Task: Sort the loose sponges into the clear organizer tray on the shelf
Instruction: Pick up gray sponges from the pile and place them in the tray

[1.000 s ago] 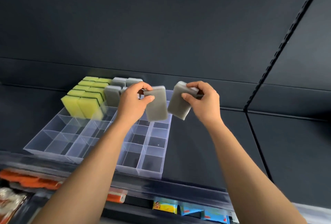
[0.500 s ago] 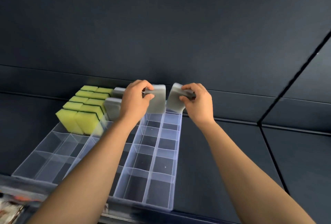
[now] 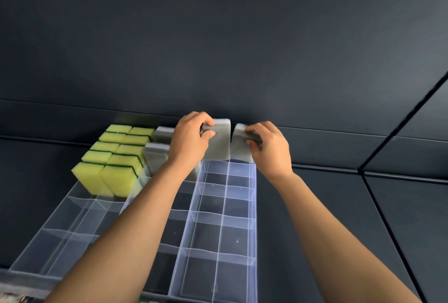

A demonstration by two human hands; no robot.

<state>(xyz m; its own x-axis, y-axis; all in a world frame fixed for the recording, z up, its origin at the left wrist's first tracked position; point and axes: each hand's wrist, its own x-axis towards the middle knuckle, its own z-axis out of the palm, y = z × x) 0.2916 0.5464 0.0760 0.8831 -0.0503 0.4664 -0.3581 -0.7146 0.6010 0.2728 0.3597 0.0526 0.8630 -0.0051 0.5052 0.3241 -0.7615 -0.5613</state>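
Left hand [image 3: 191,141] is pinching left grey sponge [image 3: 220,144], right hand [image 3: 270,151] is pinching right grey sponge [image 3: 239,145]. Fingers [image 3: 208,133] are clamped on the top edges, keeping both upright, likely for slotting into organizer tray [image 3: 255,205] back cells.

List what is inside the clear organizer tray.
Yellow sponges at far left, grey sponges beside them. The left hand and right hand hold a loose grey pair at the far-right cells, hiding those.

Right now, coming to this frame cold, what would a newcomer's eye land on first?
Two hands are at the far end of the clear organizer tray: the left hand grips one grey sponge upright, the right hand grips a second grey sponge just beside it. At the tray's back left stands a bright block of yellow sponges; the near compartments hold nothing.
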